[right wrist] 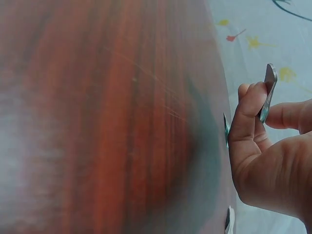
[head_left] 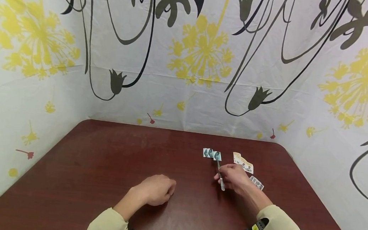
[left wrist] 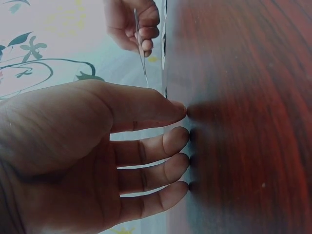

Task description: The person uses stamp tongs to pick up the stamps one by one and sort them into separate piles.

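My right hand [head_left: 235,177] pinches metal tweezers [head_left: 222,184] between thumb and fingers, their back end pointing toward me. The tweezers' tips meet the lower edge of a small green-and-white stamp [head_left: 217,156], the rightmost in a short row. Left of it, more green stamps [head_left: 207,152] lie side by side. In the right wrist view the tweezers' flat end [right wrist: 271,75] rises above the fingers. My left hand [head_left: 154,189] rests at the table's near middle; in the left wrist view its relaxed fingertips [left wrist: 176,140] touch the surface, with nothing held.
A strip of orange-and-white stamps [head_left: 243,163] lies beyond the right hand. A grey stamp piece [head_left: 257,183] is partly covered by the right wrist. The dark red wooden table [head_left: 104,152] meets a white flowered cloth [head_left: 159,106] at the back and sides.
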The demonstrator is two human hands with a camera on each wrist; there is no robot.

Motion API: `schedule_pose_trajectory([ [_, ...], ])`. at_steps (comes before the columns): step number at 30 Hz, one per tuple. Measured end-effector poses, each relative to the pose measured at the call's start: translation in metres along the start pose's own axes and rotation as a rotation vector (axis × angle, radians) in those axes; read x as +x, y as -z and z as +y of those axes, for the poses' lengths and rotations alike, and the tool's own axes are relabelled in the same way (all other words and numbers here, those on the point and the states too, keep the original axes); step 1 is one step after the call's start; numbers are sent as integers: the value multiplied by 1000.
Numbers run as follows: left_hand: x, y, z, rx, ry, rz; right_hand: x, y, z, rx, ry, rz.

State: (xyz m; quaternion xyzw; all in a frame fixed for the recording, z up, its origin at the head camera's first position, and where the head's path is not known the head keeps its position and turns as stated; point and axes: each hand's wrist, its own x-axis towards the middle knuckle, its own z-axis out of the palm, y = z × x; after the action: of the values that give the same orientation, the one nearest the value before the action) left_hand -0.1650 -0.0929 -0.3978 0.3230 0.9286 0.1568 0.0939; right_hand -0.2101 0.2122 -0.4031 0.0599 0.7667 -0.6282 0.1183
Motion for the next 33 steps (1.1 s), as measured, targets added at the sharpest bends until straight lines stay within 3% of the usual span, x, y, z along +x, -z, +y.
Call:
schedule_pose_trajectory([
  [15,3,-4,-4,-17,-7,-2,32,3,-9,-37,-48,12],
  [33,2,-3,-3,1,-2,1,41,6,-5,-91,-86,14],
])
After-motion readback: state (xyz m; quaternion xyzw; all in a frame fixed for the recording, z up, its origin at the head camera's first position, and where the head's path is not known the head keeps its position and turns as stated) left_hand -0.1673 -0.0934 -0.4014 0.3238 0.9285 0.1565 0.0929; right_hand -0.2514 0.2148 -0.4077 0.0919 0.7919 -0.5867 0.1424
